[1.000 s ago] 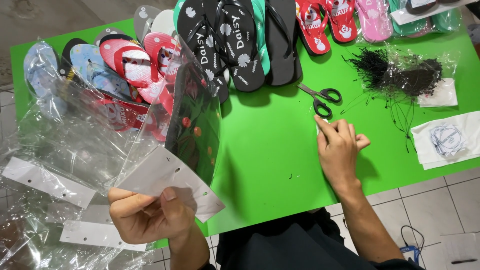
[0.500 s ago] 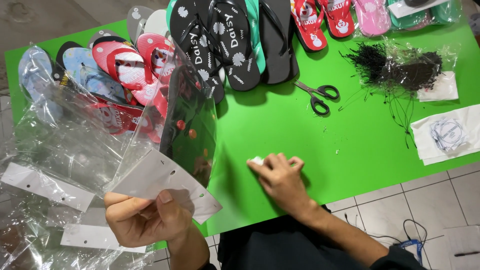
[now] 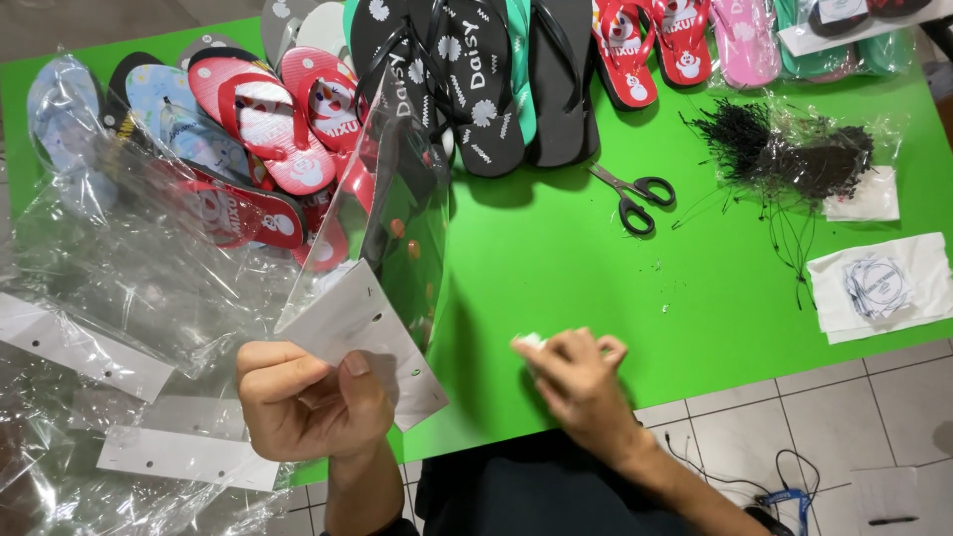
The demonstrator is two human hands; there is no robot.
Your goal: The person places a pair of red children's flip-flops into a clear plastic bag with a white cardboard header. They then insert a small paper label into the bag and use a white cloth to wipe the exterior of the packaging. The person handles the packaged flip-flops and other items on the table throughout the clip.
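My left hand [image 3: 310, 397] grips the white header strip of a clear plastic bag [image 3: 392, 223] and holds the bag upright over the green table [image 3: 556, 268]. A dark flip-flop with orange dots shows through the bag. My right hand [image 3: 576, 382] rests near the table's front edge with its fingers closed on a small white piece [image 3: 529, 341]. Black-handled scissors [image 3: 627, 195] lie on the table beyond my right hand.
Rows of flip-flops [image 3: 467, 79] in black, red, pink and teal line the far edge. A pile of clear bags [image 3: 109, 298] with white strips covers the left side. A bundle of black strings [image 3: 784, 154] and white paper tags [image 3: 879, 288] sit at the right.
My right hand came back from near the scissors to the front edge, toward my left hand, with a small white piece in its fingers. The bag in my left hand stayed upright.
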